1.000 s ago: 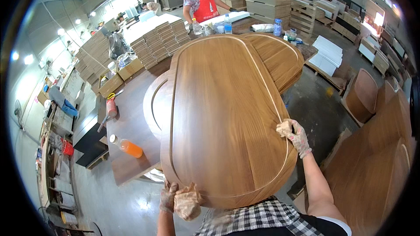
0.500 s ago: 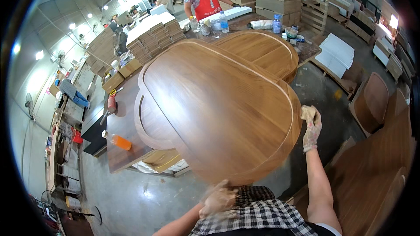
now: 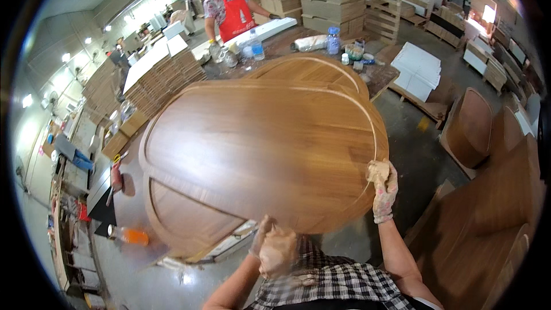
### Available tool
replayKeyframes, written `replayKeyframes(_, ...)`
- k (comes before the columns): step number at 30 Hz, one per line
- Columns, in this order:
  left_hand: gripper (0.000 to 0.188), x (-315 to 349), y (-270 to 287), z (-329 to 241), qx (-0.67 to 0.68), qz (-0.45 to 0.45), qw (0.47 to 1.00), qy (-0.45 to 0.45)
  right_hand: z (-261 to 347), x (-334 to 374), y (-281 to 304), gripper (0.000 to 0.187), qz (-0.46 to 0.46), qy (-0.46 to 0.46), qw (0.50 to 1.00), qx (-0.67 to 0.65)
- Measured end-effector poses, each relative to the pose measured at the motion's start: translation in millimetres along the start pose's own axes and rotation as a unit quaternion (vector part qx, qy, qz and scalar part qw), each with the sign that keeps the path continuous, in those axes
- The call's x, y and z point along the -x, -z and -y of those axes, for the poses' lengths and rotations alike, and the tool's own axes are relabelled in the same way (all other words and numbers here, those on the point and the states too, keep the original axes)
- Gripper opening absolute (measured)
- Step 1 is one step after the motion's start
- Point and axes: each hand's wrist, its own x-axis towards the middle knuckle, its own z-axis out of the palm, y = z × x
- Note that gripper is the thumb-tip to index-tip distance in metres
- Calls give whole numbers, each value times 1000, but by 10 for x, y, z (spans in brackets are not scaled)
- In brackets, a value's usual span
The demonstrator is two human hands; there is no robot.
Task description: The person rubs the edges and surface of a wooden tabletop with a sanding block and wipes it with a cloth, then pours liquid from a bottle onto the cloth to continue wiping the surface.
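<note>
A long, rounded brown wooden panel (image 3: 270, 138) with a raised rim spreads out in front of me, over other rounded panels. One lower panel (image 3: 183, 212) shows at the near left, another (image 3: 313, 69) at the far side. My right hand (image 3: 383, 190), in a stained glove, is closed over the top panel's right rim. At the near edge, close to my body, my gloved left hand (image 3: 276, 250) grips the panel with its thumb up; it is slightly blurred, and some of its fingers are hidden.
Bottles and jars (image 3: 255, 46) stand on the table's far side, where a person in a red apron (image 3: 235, 14) works. An orange bottle (image 3: 131, 236) lies at the left. Cardboard stacks (image 3: 333, 0) rise behind; curved wooden pieces (image 3: 468, 126) stand at the right.
The top panel has turned and shifted left relative to the panels beneath, uncovering more of the near-left one. Both hands have moved with its edges. My view has also shifted.
</note>
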Motion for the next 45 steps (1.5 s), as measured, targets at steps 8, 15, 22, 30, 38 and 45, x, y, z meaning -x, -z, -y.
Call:
replayKeyframes(8, 25, -904, 748, 187, -348, -8, 932, -97, -342, -737, 210, 49, 59, -41, 986, 152)
replayKeyframes(15, 20, -1159, 983, 649, -431, -111, 889, -104, -462, -1401, 227, 50, 103, -67, 988, 94)
replayKeyframes(22, 22, -1005, 506, 1037, -305, -218, 926, -38, -537, -1762, 271, 38, 190, -82, 974, 89)
replayKeyframes(30, 34, -257, -1211, -309, -406, -146, 902, -15, -562, -2549, 436, 55, 230, -193, 953, -43)
replayKeyframes(38, 18, -2129, -1733, -1242, -562, -339, 640, -400, -1227, -3822, 103, 42, 296, -145, 943, 47)
replayKeyframes(45, 14, -2735, -1635, -1220, -693, -374, 440, -432, -2065, -4685, -959, 48, 422, -35, 890, 170)
